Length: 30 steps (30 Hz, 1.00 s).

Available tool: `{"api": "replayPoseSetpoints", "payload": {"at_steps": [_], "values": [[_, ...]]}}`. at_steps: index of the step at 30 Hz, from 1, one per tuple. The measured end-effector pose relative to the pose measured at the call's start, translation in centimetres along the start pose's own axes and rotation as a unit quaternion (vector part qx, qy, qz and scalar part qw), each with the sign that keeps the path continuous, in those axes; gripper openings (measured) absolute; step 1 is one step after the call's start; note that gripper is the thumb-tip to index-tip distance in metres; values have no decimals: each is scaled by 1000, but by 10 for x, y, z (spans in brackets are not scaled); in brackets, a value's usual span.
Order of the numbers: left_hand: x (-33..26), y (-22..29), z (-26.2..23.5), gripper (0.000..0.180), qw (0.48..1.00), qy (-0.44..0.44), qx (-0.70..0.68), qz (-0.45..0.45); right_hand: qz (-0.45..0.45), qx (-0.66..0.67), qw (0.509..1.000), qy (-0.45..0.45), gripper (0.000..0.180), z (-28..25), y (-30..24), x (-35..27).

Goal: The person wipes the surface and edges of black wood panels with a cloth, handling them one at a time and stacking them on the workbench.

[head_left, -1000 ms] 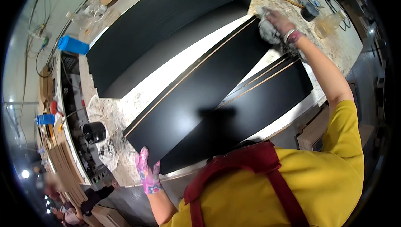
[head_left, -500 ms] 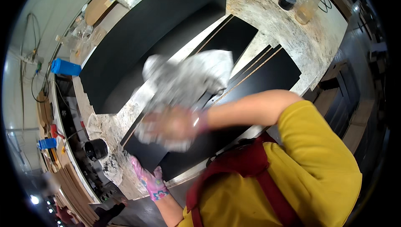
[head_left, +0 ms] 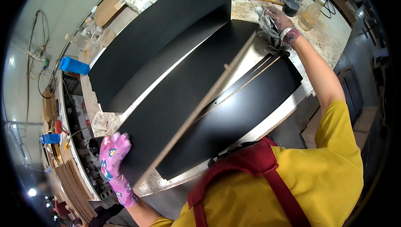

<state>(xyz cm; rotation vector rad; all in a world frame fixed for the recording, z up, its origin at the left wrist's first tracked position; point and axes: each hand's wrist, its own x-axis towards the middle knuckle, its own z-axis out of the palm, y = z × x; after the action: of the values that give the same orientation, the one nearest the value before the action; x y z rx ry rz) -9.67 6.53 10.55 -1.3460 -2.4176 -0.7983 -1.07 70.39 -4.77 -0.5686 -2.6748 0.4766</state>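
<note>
A long black panel [head_left: 175, 89] stretches diagonally in front of me. Tilted up, it shows its raw brown lower edge. My left hand [head_left: 115, 154], in a pink flowered glove, grips its near-left end, fingers curled over the edge. Off the panel's far-right end, my right hand [head_left: 280, 22] is closed around a crumpled grey-white rag [head_left: 270, 29]. Under and beside the tilted panel lies another black panel [head_left: 246, 106] with a groove along it. Further back rests a wide black panel [head_left: 154, 35] with notched ends.
The worktable [head_left: 330, 43] is stained. On it are a dark cup [head_left: 290, 8], a jar of yellowish liquid [head_left: 311, 15] and a crumpled white bundle [head_left: 142, 0]. A blue container [head_left: 74, 65] and clear bottles [head_left: 92, 39] line the left side. A black pot [head_left: 94, 147] is partly hidden behind my glove.
My right hand and the rag have moved from the panel's near-left part to beyond its far-right end. The panel has been tilted up, and my left hand has shifted left and up.
</note>
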Motion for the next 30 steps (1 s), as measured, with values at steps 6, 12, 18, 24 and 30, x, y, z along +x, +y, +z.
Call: {"api": "replayPoseSetpoints", "payload": {"at_steps": [6, 12, 18, 24, 30], "values": [[-11, 15, 3, 21, 972, -71, 212, 70, -338, 266, 902, -40, 48, -28, -253, -59], [-46, -1, 17, 22, 966, -80, 237, 67, -478, 330, 796, -168, 58, 55, -350, -122], [-103, -18, 58, 30, 973, -121, 195, 20, -245, -166, 951, -95, 33, 102, -53, 10], [-110, -10, 68, 36, 966, -144, 208, -50, -312, 4, 941, -131, 37, 104, -169, -37], [-107, 12, 62, 51, 974, -126, 166, -93, -430, -107, 897, -14, 49, 137, -171, -70]]}}
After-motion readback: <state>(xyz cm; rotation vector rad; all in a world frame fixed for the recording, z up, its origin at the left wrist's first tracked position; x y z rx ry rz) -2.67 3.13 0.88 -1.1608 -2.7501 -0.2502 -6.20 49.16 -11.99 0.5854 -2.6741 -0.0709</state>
